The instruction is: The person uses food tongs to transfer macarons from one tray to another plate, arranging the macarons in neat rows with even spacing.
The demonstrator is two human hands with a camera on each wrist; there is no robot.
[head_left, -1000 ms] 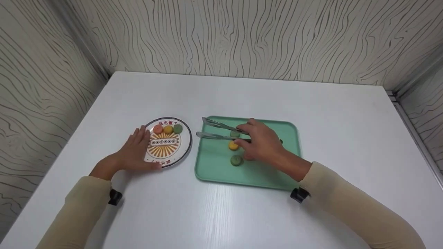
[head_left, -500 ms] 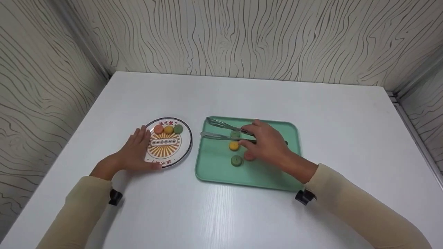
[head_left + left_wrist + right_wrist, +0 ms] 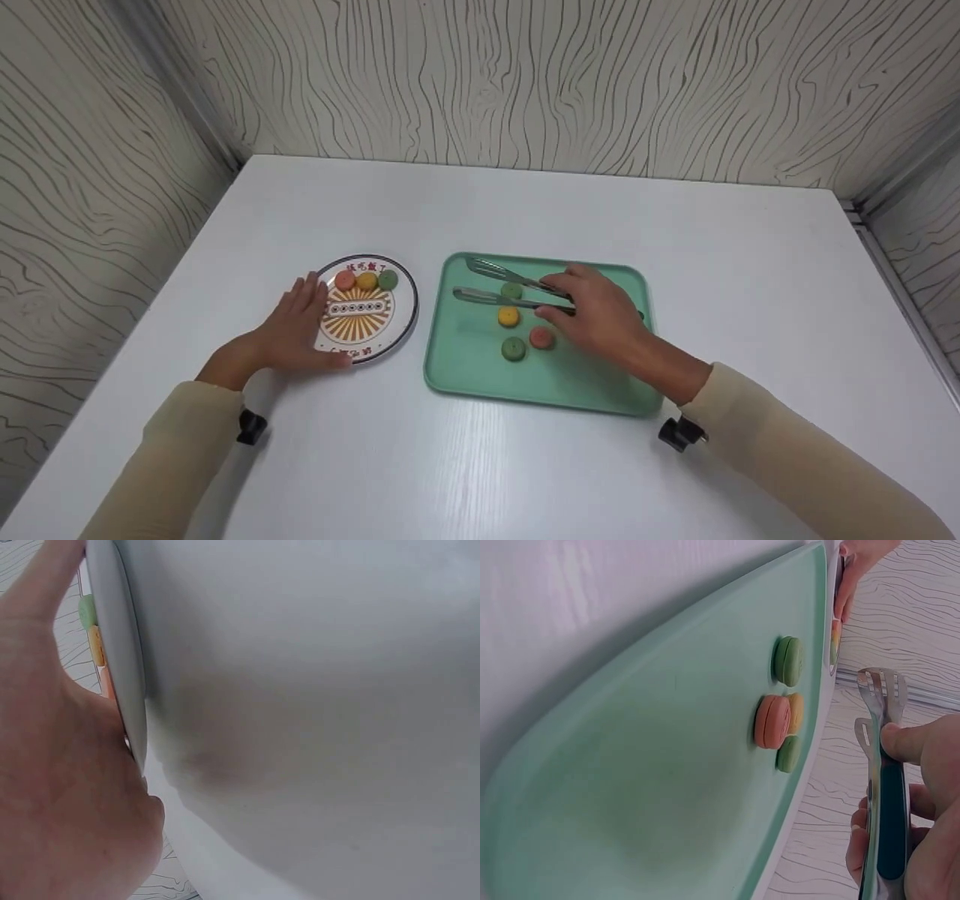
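In the head view my right hand (image 3: 600,311) grips metal tongs (image 3: 892,817) with dark grips and slotted ends. The tongs are spread, held above the green tray (image 3: 465,367), with nothing caught between their ends. Below them on the tray lie a green macaron (image 3: 511,290), a yellow macaron (image 3: 508,316), a pink macaron (image 3: 541,337) and a nearer green macaron (image 3: 514,349). My left hand (image 3: 289,330) rests at the left rim of a round patterned plate (image 3: 401,322), fingers straight, thumb by the front rim. Along the plate's back sit a pink, a yellow and a green macaron (image 3: 388,280) in a row.
Plate and tray stand side by side on a white table (image 3: 375,465), a narrow gap between them. Wood-grain panels (image 3: 480,82) close off the back and both sides. A black wrist mount (image 3: 681,433) hangs under the right sleeve, another under the left.
My right hand and the tongs have moved right and slightly toward me, bringing the pink macaron on the tray into full view. The left hand, plate and macarons stay in place.
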